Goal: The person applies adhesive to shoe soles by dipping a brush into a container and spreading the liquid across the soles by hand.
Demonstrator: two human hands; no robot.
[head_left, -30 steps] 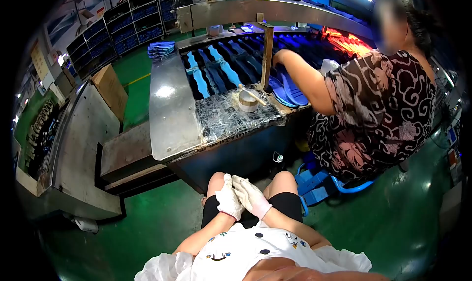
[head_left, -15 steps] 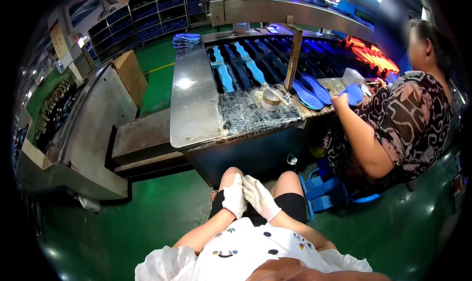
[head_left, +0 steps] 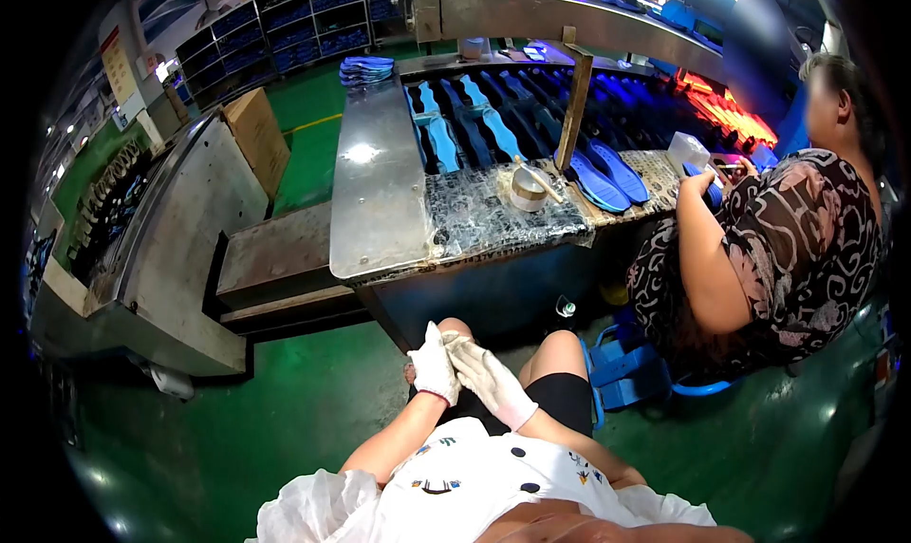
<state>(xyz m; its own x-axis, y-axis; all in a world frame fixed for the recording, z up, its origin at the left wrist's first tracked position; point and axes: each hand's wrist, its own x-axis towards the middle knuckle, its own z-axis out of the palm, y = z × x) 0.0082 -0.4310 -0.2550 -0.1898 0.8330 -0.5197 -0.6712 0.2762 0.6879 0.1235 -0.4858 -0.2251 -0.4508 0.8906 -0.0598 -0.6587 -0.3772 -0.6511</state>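
Observation:
My left hand (head_left: 434, 366) and my right hand (head_left: 488, 383), both in white knit gloves, meet above my lap. On the left hand a gloved tip points upward, and some of its fingers are hidden by the other hand. The right hand lies slanted against the left glove with its fingers stretched out. I see no object between them. Ahead, on the plastic-covered bench corner, stands a small tub (head_left: 528, 192) with a brush (head_left: 539, 179) laid across it. A pair of blue shoe soles (head_left: 607, 177) lies right of the tub.
A co-worker (head_left: 778, 230) sits at the right, hands near a white box (head_left: 686, 151). Light-blue pieces (head_left: 439, 140) lie among dark ones on the conveyor bed. A metal post (head_left: 573, 102) rises from the bench. A carton (head_left: 254, 149) and a blue stool (head_left: 631, 372) flank the bench.
My hands have shifted slightly left, the right one now lying more across the left. The co-worker's hand with a blue piece has moved right, away from the pair of soles.

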